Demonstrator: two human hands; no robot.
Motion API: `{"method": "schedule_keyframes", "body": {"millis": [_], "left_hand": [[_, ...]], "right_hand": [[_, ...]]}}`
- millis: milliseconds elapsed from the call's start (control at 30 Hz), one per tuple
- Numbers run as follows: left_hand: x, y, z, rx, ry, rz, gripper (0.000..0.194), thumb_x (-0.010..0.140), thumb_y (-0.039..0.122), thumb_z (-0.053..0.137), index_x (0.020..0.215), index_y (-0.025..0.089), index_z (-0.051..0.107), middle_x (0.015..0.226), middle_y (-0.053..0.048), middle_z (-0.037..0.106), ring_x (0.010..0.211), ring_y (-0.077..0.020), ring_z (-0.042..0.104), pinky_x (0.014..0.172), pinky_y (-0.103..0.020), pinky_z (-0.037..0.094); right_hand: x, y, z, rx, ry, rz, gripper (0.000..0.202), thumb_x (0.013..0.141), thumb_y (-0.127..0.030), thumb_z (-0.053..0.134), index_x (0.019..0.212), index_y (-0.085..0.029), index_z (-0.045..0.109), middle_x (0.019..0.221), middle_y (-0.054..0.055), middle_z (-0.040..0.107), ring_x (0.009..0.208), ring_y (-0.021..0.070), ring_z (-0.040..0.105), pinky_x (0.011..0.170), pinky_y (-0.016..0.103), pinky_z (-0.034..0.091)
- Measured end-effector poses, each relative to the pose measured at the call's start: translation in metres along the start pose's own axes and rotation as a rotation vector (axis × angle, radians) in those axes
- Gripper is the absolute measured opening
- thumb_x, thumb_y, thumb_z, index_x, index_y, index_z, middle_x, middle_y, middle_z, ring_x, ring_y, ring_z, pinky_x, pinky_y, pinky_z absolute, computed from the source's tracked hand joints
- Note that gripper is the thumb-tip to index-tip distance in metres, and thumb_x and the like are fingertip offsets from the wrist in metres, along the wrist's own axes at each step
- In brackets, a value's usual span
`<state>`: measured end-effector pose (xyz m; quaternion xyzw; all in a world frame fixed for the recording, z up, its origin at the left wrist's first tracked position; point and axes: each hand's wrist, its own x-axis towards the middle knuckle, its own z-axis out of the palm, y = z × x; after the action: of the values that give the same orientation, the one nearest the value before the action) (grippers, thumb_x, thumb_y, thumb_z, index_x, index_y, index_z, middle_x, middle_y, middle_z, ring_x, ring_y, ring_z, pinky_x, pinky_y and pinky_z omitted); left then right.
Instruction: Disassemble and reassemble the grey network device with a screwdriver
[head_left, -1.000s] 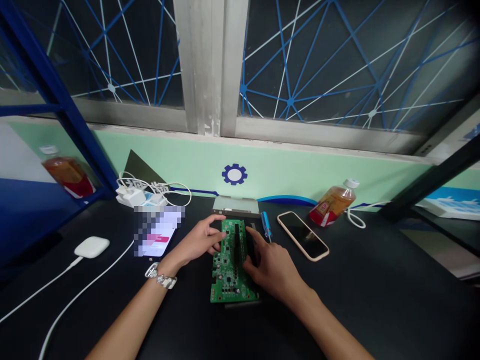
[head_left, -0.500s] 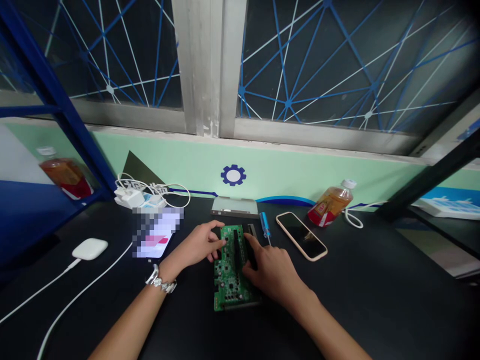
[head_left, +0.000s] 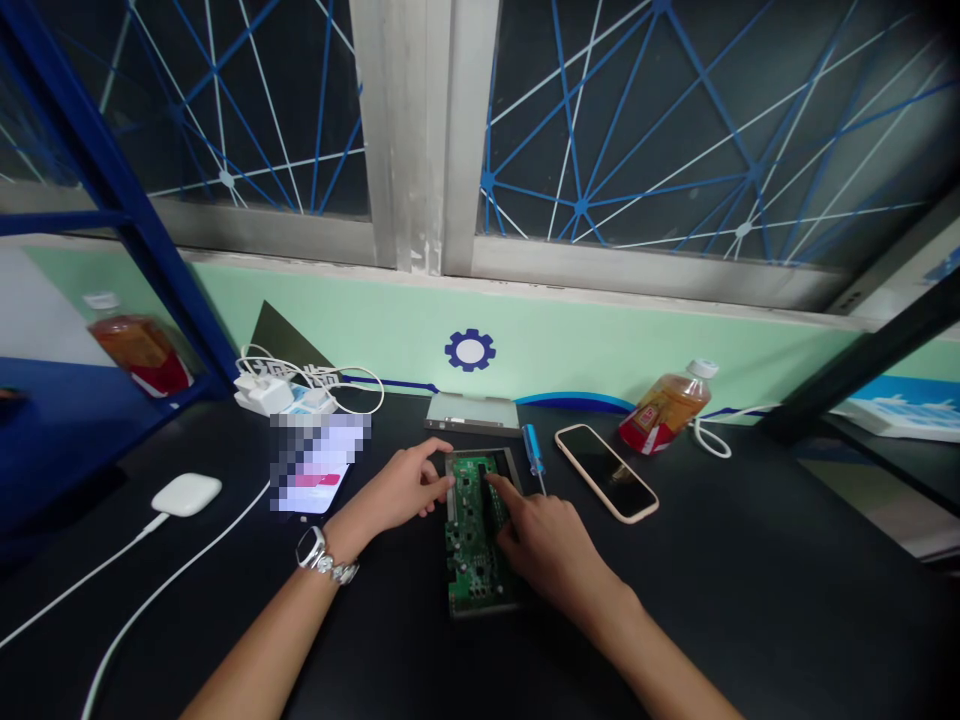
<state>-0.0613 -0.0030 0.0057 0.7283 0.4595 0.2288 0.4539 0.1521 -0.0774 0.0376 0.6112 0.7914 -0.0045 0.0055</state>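
Two hands on a green board lying flat mid-surface in a dark tray. Left hand at the board's left far edge, fingers loosely curled, fingertips touching the edge, thumb stretched toward the far corner; not clamped round anything. Watch on that wrist. Right hand lies over the board's right side, index finger out and pressing on the black connector strip near the far end, other fingers curled; holds nothing. Blue screwdriver just right of the board, apart from both hands. Phone with pale case further right, face up. Bottle of amber drink beyond the phone, tilted against the wall, white cable beside it. Grey plate just behind the board by the wall. Left of the board a lit phone with blurred screen, behind it a white charger with coiled cord. White earbud case far left with its cable running off. Second bottle on the blue shelf at left. Surface black.
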Motion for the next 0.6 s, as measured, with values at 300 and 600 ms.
{"method": "schedule_keyframes", "body": {"millis": [300,600], "left_hand": [[-0.0001,-0.0008,0.0014,0.012,0.009,0.003,0.049,0.09,0.047,0.052,0.132,0.021,0.046,0.073,-0.002,0.069,0.052,-0.0144,0.06,0.049,-0.024,0.049],[-0.0005,-0.0005,0.0022,0.047,0.026,0.021,0.047,0.091,0.047,0.05,0.129,0.021,0.047,0.071,-0.002,0.068,0.05,-0.0145,0.06,0.047,-0.023,0.047]], "right_hand": [[-0.0011,0.0054,0.0017,0.062,0.043,0.201,0.053,0.086,-0.033,0.049,0.138,-0.023,0.042,0.081,0.01,0.073,0.074,0.0301,0.07,0.062,0.033,0.038],[0.0031,0.0058,-0.0005,0.073,0.013,0.286,0.051,0.086,-0.043,0.05,0.133,-0.022,0.047,0.086,0.011,0.072,0.078,0.0309,0.07,0.065,0.035,0.041]]}}
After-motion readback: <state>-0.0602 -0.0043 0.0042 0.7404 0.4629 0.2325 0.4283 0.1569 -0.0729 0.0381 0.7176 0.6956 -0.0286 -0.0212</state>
